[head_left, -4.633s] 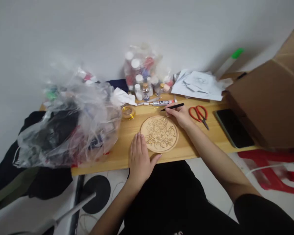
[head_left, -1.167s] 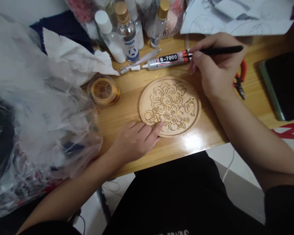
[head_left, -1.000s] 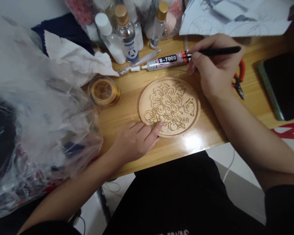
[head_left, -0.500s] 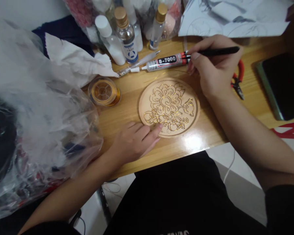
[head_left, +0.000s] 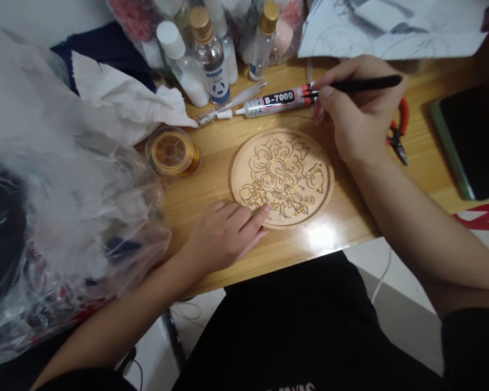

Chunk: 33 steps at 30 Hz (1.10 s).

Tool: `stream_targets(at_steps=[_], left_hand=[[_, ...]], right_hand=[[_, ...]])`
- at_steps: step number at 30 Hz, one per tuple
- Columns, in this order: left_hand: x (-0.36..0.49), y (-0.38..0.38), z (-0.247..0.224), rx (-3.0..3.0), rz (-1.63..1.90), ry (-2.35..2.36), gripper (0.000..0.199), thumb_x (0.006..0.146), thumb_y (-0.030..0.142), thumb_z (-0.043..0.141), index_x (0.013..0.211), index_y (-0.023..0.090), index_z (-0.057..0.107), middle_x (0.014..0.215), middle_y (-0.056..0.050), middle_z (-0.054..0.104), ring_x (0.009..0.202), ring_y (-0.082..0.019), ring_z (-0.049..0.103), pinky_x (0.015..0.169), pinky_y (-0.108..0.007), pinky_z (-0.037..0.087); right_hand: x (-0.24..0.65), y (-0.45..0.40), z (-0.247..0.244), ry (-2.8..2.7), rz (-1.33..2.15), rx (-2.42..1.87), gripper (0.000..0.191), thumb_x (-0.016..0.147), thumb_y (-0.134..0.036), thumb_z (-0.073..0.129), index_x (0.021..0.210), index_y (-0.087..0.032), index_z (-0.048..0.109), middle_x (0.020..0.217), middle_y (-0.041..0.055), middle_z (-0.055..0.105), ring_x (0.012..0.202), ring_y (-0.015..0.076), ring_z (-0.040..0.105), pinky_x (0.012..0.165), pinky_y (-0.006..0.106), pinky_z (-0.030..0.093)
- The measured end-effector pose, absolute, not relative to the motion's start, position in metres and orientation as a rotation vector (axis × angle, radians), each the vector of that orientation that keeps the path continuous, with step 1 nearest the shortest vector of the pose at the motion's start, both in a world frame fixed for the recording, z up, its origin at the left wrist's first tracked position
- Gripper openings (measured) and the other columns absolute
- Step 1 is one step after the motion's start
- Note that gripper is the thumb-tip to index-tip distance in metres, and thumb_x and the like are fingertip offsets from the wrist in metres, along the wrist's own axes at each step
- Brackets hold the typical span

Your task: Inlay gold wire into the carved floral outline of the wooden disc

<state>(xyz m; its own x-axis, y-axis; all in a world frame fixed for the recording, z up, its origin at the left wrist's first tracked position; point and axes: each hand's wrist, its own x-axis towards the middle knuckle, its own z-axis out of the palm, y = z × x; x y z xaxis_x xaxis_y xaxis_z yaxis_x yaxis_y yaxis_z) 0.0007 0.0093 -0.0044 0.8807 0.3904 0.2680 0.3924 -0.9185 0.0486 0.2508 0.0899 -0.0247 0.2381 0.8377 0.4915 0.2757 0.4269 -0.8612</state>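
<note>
A round wooden plaque (head_left: 277, 130) with a flower design in gold wire lies on the wooden table (head_left: 215, 190). My left hand (head_left: 226, 231) rests at its lower left edge, index fingertip on the design, holding nothing. Above and right of the plaque, my right hand (head_left: 356, 108) is closed around black tweezers (head_left: 367, 83), whose tips point left over the end of a B-7000 glue tube (head_left: 277, 99). A thin wire lies between the tube and the plaque. To the left of the plaque sits a spool of gold wire (head_left: 171, 153).
Bottles (head_left: 217, 76) stand behind the glue, beside a pen (head_left: 240, 99). Crumpled tissue (head_left: 122, 103) and a large plastic bag (head_left: 85, 190) fill the left. Red-handled pliers (head_left: 399, 138) and a phone (head_left: 472, 141) lie at right, with paper sheets (head_left: 411, 38) behind.
</note>
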Motion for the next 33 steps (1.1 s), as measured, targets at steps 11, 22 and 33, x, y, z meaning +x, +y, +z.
stream_targets(at_steps=[11, 22, 33], left_hand=[[0.0003, 0.009, -0.0041, -3.063, -0.401, -0.644, 0.03, 0.098, 0.029, 0.046, 0.114, 0.009, 0.06, 0.069, -0.002, 0.06, 0.063, -0.016, 0.056, 0.056, -0.03, 0.035], [0.0011, 0.01, -0.0056, -3.068, -0.44, -0.637, 0.028, 0.097, 0.026, 0.047, 0.113, 0.009, 0.061, 0.069, -0.001, 0.06, 0.062, -0.015, 0.056, 0.055, -0.03, 0.034], [0.0002, 0.0099, -0.0078, -3.036, -0.485, -0.644, 0.027, 0.096, 0.027, 0.049, 0.114, 0.009, 0.06, 0.068, -0.001, 0.06, 0.062, -0.015, 0.056, 0.056, -0.029, 0.034]], right_hand=[[0.2503, 0.0929, -0.0261, -1.333, 0.521, -1.03, 0.021, 0.07, -0.047, 0.076, 0.069, -0.028, 0.07, 0.053, -0.0038, 0.058, 0.043, 0.011, 0.05, 0.043, 0.029, 0.035], [0.25, 0.0933, -0.0255, -1.314, 0.527, -1.073, 0.024, 0.066, -0.055, 0.076, 0.067, -0.031, 0.07, 0.053, -0.0022, 0.058, 0.042, 0.0131, 0.049, 0.042, 0.031, 0.035], [0.2513, 0.0935, -0.0262, -1.313, 0.54, -1.038, 0.018, 0.069, -0.045, 0.077, 0.068, -0.028, 0.07, 0.052, -0.003, 0.057, 0.043, 0.0116, 0.049, 0.043, 0.029, 0.035]])
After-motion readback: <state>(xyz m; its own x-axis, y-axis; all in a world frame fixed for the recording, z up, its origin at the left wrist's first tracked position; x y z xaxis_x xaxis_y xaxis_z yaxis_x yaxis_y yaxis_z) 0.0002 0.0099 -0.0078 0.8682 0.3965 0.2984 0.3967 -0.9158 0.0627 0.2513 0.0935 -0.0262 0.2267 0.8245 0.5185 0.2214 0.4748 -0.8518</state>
